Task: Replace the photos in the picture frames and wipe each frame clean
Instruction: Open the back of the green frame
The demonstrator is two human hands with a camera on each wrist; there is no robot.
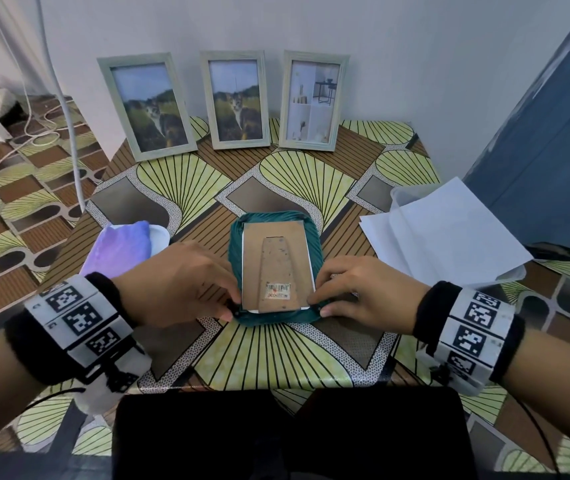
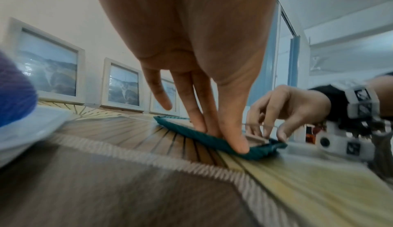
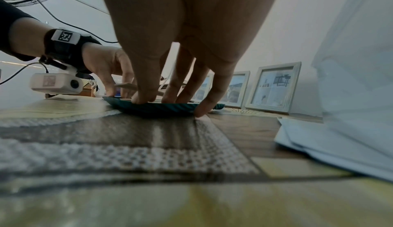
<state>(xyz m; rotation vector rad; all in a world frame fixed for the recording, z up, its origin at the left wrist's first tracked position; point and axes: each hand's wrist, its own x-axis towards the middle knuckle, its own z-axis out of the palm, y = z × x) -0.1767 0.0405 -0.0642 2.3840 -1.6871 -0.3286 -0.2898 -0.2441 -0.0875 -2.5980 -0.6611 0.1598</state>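
On the table (image 1: 287,355), a frame (image 1: 278,268) lies face down (brown back up) on a teal cloth (image 1: 236,244). Left hand (image 1: 176,282) and right hand (image 1: 363,292) pinch its bottom corners.

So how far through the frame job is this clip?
Possibly done: two upright frames show matching cat photos, though which photos are new cannot be told. In hand: a fourth frame lies face-down on a teal cloth, left hand and right hand working at its near corners. Possibly left: the third upright frame shows an interior print.
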